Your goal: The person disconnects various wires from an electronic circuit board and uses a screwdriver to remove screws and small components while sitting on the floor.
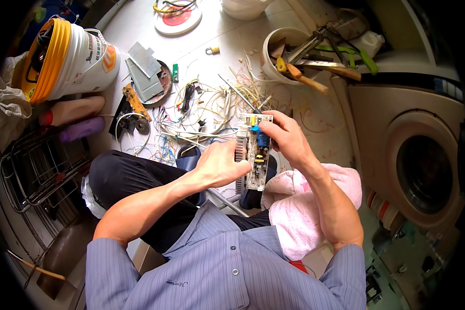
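Note:
My left hand (219,164) grips a circuit board (258,160) by the grey finned heat sink (240,175) along its left side. My right hand (289,135) holds the board's upper right, thumb on its face near blue and yellow parts. A thin metal rod with a dark end (240,95) sticks up behind the top; whether my right fingers hold it is unclear. A tangle of wires (214,106) lies beyond the board. A pink towel (320,201) rests under my right forearm.
Around me are a yellow-rimmed bucket (77,67), bottles (72,111), a wire rack (31,170), metal plates (144,77), a padlock (213,50), a round lid (178,23), a white bucket of tools (271,62) and a washing machine (382,108).

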Motion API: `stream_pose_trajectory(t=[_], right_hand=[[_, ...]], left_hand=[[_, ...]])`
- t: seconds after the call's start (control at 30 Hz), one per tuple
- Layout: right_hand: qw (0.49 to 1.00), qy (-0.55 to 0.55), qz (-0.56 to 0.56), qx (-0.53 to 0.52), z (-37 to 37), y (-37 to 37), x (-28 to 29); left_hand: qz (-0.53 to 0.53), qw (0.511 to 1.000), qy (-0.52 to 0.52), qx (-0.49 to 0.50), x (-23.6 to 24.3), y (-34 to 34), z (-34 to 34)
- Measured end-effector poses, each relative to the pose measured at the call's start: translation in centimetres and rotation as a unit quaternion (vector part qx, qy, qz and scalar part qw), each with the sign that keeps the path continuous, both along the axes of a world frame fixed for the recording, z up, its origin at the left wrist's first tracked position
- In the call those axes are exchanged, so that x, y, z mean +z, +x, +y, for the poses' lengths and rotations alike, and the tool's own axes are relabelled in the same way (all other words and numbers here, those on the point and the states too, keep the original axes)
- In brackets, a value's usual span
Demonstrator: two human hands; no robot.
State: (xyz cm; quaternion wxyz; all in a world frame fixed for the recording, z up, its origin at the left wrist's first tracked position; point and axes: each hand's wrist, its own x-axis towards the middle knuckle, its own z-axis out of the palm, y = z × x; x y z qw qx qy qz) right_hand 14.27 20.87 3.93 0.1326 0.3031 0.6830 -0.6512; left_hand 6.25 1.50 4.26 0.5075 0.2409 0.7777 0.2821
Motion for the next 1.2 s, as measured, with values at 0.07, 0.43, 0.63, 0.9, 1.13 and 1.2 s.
stream_pose_trajectory(t=[0.07,0.43,0.63,0.9,1.13,1.2], right_hand=[[0.998,0.062,0.012,0.028,0.0,0.2,-0.1],[0.974,0.218,0.021,0.059,-1.1,0.0,-0.2],[0.968,0.241,0.02,0.064,-1.8,-0.6,0.3],[0.983,0.166,-0.017,0.077,-1.0,-0.9,0.3],[0.999,-0.038,0.001,0.014,-0.9,-1.2,0.6],[0.999,-0.045,-0.002,0.01,-0.8,-1.1,0.8]], left_hand=[[0.017,1.0,-0.018,-0.009,0.6,-0.1,0.3],[0.148,0.988,0.016,-0.05,-0.4,1.1,-0.2],[0.163,0.985,0.033,-0.039,-0.7,1.3,-0.9],[0.028,0.999,0.015,-0.006,0.4,0.0,-0.3],[-0.203,0.975,0.068,0.055,1.2,-1.6,-0.2],[-0.224,0.969,0.081,0.062,1.0,-1.5,-0.2]])
